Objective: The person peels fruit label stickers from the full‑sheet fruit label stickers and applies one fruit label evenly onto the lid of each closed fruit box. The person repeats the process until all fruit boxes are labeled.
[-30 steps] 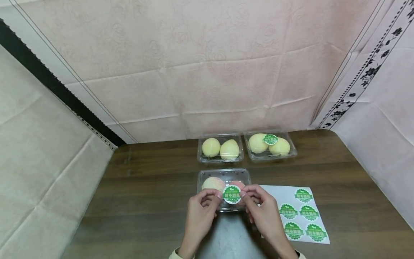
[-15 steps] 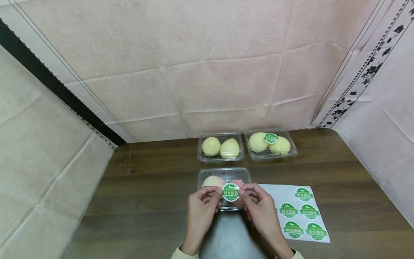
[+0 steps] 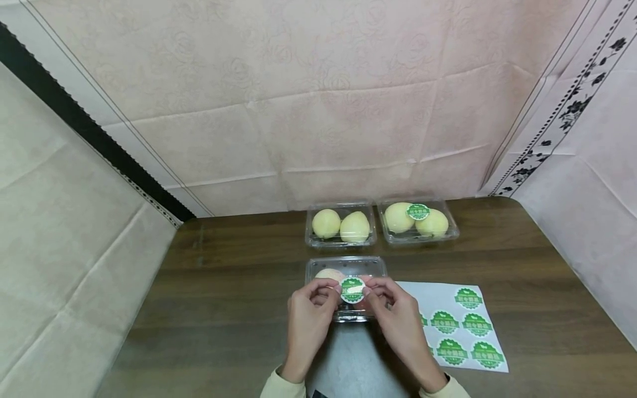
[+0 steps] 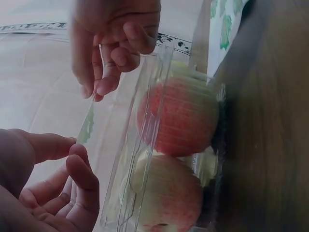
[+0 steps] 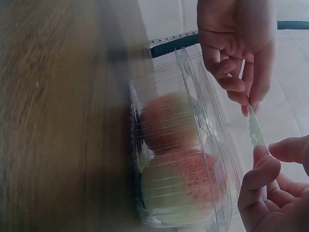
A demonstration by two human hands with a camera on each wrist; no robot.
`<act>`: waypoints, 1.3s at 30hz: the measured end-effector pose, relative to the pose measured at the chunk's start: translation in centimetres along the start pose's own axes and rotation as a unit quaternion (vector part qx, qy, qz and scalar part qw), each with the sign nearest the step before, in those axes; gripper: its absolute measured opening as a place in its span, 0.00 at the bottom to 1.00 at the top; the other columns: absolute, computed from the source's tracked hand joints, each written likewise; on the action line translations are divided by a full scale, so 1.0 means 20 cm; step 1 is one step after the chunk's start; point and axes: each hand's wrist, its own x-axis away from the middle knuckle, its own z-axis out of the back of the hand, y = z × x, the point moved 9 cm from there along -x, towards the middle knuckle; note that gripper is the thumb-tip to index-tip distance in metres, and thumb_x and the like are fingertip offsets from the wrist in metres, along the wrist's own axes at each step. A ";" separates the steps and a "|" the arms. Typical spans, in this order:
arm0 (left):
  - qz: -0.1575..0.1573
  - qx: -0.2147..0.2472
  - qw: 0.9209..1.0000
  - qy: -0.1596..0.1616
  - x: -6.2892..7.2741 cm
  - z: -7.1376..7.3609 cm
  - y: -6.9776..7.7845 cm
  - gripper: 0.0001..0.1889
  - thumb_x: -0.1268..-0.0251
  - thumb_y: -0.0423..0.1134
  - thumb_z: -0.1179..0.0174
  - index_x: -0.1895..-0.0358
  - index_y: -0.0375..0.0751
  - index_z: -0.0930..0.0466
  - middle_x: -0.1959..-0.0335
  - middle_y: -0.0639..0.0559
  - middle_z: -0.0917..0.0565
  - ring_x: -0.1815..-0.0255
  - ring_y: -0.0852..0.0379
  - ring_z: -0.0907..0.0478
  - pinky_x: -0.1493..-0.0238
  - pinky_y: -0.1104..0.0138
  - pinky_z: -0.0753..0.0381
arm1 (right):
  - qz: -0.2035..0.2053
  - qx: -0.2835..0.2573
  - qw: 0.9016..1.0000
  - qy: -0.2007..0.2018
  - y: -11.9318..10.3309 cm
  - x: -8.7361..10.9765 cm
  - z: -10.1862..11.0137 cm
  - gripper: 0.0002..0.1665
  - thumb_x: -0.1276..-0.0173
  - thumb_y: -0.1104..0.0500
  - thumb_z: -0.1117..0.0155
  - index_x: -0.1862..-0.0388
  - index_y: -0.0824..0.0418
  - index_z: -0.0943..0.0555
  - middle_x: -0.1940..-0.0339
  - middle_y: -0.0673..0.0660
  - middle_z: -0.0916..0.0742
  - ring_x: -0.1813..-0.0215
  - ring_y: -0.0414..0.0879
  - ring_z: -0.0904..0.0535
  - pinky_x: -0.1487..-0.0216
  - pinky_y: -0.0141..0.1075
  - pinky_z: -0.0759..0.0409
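A round green-and-white sticker (image 3: 352, 290) is stretched between both hands above a clear plastic box (image 3: 346, 266). My left hand (image 3: 311, 320) pinches its left edge between thumb and forefinger, and my right hand (image 3: 395, 320) pinches the opposite edge. In the wrist views the sticker appears nearly edge-on, apart from the lid. Inside the closed box lie two peaches, a redder peach (image 4: 178, 116) and a paler peach (image 4: 166, 193). The hands partly cover the box in the head view.
Behind stand two more clear boxes of yellowish fruit: a left box (image 3: 340, 243) without a visible sticker and a right box (image 3: 420, 239) bearing one. A sticker sheet (image 3: 463, 307) lies to the right on the wooden table (image 3: 224, 309). Patterned cloth (image 3: 298, 110) hangs behind.
Both hands have shifted slightly up in the head view and a little closer together, with the sticker still between them. The boxes and sticker sheet keep their places.
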 end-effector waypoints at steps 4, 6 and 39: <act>-0.002 -0.033 0.999 -0.001 -0.02 0.00 0.01 0.04 0.37 0.31 0.27 0.64 0.44 0.09 0.75 0.56 0.13 0.77 0.63 0.17 0.75 0.74 0.21 | 0.020 0.034 0.999 -0.004 -0.01 -0.02 -0.01 0.08 0.28 0.66 0.28 0.53 0.59 0.11 0.66 0.51 0.09 0.74 0.42 0.19 0.73 0.30 0.25; -0.005 -0.045 0.999 -0.004 -0.03 0.00 0.02 0.03 0.37 0.32 0.26 0.64 0.45 0.08 0.75 0.57 0.13 0.76 0.64 0.17 0.74 0.73 0.21 | 0.023 0.052 0.998 -0.006 -0.02 -0.03 0.00 0.09 0.29 0.67 0.28 0.53 0.59 0.11 0.67 0.51 0.10 0.74 0.40 0.20 0.73 0.29 0.24; -0.077 -0.298 0.951 -0.025 -0.09 -0.01 0.09 0.07 0.37 0.33 0.26 0.59 0.48 0.08 0.72 0.64 0.15 0.76 0.70 0.24 0.80 0.69 0.29 | 0.112 0.316 0.942 -0.025 -0.08 -0.10 -0.07 0.08 0.34 0.64 0.23 0.58 0.58 0.12 0.69 0.46 0.18 0.72 0.39 0.25 0.71 0.37 0.24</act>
